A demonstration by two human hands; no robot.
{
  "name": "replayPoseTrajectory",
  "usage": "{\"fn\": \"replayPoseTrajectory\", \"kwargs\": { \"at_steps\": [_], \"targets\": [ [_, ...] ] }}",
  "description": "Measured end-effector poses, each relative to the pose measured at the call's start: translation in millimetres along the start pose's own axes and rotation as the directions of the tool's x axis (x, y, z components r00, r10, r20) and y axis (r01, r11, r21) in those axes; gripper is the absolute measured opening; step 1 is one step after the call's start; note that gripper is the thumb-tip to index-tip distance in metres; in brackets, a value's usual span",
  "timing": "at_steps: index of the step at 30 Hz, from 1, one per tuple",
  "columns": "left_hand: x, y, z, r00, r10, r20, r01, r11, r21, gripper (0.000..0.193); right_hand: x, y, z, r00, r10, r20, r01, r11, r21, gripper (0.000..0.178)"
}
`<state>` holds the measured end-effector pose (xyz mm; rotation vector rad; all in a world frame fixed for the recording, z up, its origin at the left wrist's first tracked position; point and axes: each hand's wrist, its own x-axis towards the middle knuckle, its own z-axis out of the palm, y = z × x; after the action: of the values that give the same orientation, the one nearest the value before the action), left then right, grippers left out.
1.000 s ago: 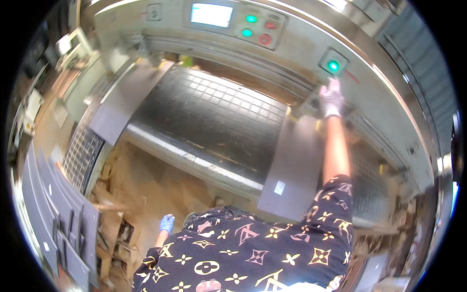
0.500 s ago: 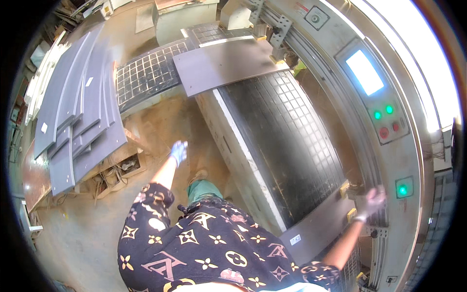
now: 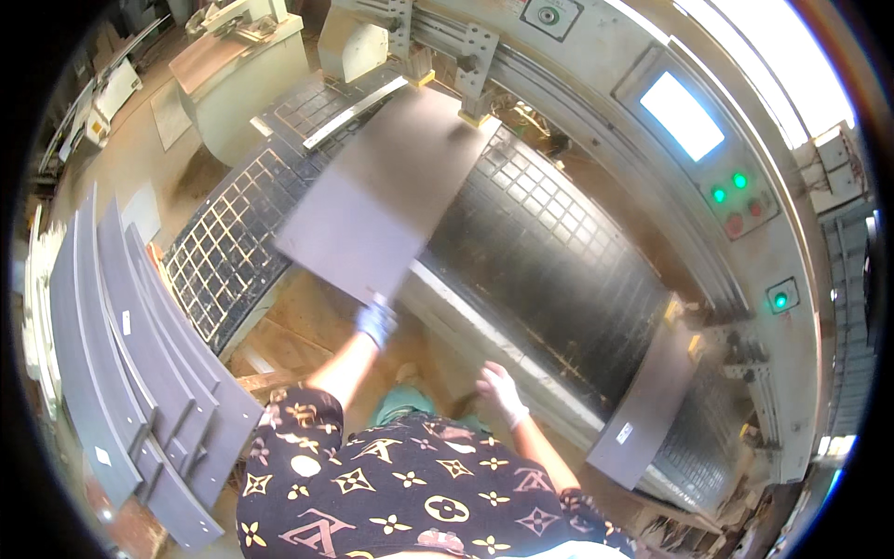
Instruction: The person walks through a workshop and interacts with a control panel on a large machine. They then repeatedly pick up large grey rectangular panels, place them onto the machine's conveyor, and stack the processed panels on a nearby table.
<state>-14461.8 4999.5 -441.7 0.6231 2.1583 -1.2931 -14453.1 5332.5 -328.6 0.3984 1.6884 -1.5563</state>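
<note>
Right hand (image 3: 500, 391), pale-gloved, lower centre – fingers loosely curled, nothing in them. Left hand (image 3: 376, 323), blue-gloved, at the near corner of a large grey panel (image 3: 368, 205), left of centre; cannot tell whether the fingers grip or only touch. Panel lies across the gridded black machine bed (image 3: 521, 247), overhanging its near edge, far end at the yellow-tipped blocks (image 3: 473, 119). Handling, as I judge it: hold the overhang level, guide from the corner without twisting – fingertips clear of blocks. Lit screen (image 3: 682, 116), upper right.
</note>
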Motion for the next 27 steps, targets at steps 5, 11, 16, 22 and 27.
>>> {"fn": "replayPoseTrajectory", "kwargs": {
  "at_steps": [5, 11, 16, 22, 27],
  "targets": [
    [-95.9, 27.2, -74.7, 0.933, -0.252, -0.257, -0.359, -0.691, -0.627, 0.021, 37.2, 36.4, 76.8, 0.931, 0.117, 0.346, -0.358, 0.478, 0.802, 0.047],
    [-84.1, -45.4, -15.1, 0.56, -0.774, 0.295, -0.418, -0.571, -0.706, 0.04, -13.2, 71.1, 57.2, 0.982, 0.049, -0.182, 0.156, 0.336, 0.929, 0.033],
    [-93.7, -21.2, -9.1, 0.985, 0.172, -0.03, 0.174, -0.983, 0.055, 0.072, -118.6, 62.5, 36.2, 0.804, -0.099, -0.586, 0.486, 0.678, 0.552, 0.02],
    [-154.4, 25.6, -135.6, 0.999, -0.043, 0.03, -0.03, -0.935, -0.353, 0.068, -245.8, 145.1, 31.3, 0.577, -0.054, -0.815, 0.699, 0.548, 0.459, 0.017],
    [-187.2, 108.3, -249.0, 0.902, 0.094, -0.421, -0.038, -0.955, -0.295, 0.068, -401.2, 258.7, 53.3, 0.471, -0.045, -0.881, 0.871, 0.181, 0.457, 0.021]
  ]
}}
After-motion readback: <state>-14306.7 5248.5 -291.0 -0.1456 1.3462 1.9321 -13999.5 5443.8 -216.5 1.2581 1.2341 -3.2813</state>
